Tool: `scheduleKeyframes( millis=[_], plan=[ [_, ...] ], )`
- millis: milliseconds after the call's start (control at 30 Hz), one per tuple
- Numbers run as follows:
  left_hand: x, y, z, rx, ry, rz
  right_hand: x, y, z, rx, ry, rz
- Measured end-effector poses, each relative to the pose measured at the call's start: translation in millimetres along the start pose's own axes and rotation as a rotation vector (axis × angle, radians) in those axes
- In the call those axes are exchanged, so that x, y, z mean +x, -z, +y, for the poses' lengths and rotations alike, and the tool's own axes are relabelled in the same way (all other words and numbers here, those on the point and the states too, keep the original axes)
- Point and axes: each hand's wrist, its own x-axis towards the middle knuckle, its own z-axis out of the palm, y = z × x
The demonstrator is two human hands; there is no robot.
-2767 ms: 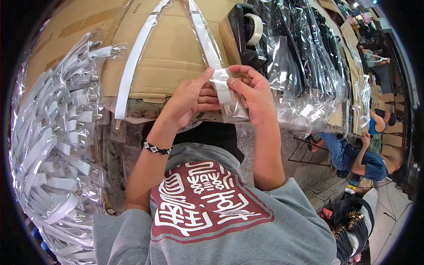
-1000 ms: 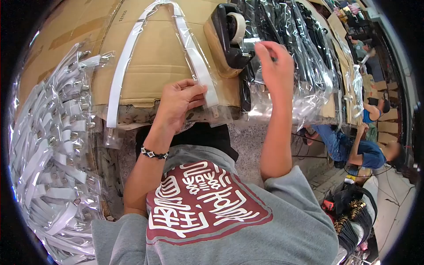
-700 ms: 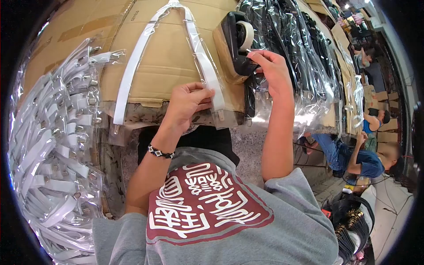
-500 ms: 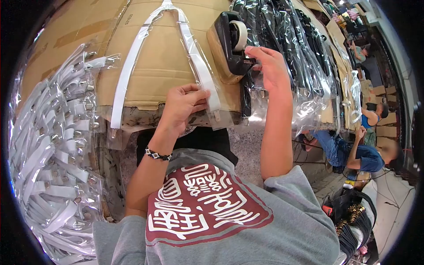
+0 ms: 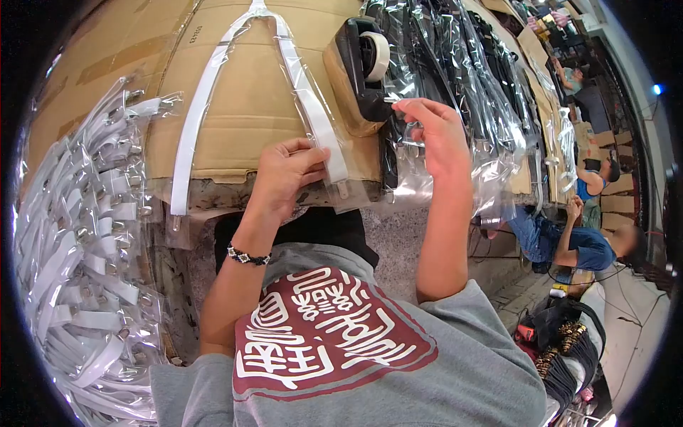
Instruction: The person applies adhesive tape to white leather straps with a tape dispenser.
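Note:
White suspenders [image 5: 191, 146] in a clear plastic sleeve lie in an upside-down V on a cardboard surface. My left hand [image 5: 288, 174] has thumb and fingers closed on the right strap's sleeve, above its metal clip [image 5: 343, 189]. A black tape dispenser [image 5: 372, 103] with a roll of tape [image 5: 378, 57] sits on a cardboard block. My right hand [image 5: 437, 139] is just right of the dispenser's front edge, thumb and forefinger pinched on a short strip of clear tape. The strip is small and partly hidden by the fingers.
Bagged white suspenders [image 5: 85, 270] are heaped at the left. Several bagged black suspenders [image 5: 441, 64] lie right of the dispenser. Cardboard [image 5: 235, 128] covers the work surface. Another person [image 5: 580, 245] sits at the right, near a bundle of black straps [image 5: 569, 356].
My right hand has drawn back from the dispenser's front edge, toward me, with the tape strip. My left hand keeps its hold on the sleeve. The view has shifted slightly.

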Motion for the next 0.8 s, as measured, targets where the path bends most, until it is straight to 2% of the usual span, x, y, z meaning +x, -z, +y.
scheduleKeyframes(
  millis=[167, 367, 800],
  plan=[
    [3, 1, -2, 0.012, 0.001, -0.002, -5, -8, 5, 0.062, -0.068, 0.014],
    [1, 1, -1, 0.029, 0.004, -0.001, -7, -13, 12, 0.085, -0.049, 0.052],
    [-1, -1, 1, 0.014, 0.009, -0.004, -9, -9, 13, 0.214, -0.062, -0.029]
  ],
)
